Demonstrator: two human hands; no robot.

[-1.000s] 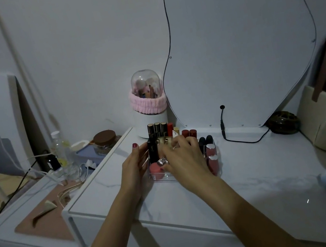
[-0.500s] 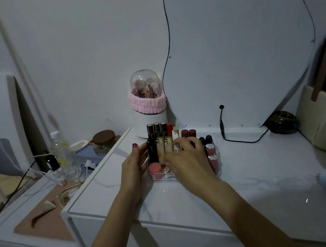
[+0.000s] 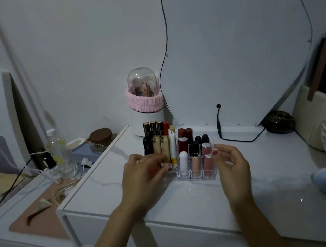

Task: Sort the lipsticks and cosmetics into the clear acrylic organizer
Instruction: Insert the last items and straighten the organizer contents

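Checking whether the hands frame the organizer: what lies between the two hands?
In the head view, the organizer front row lies between the left hand and right hand: a white tube and two pink lipsticks.

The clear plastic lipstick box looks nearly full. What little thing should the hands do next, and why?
Probably the left hand should settle whatever it touches at the front left corner of the clear acrylic organizer. Its fingers curl over that corner and hide what is there, while the tubes in the other compartments already stand upright. The right hand hovers beside the right wall holding nothing, so it could steady the organizer.
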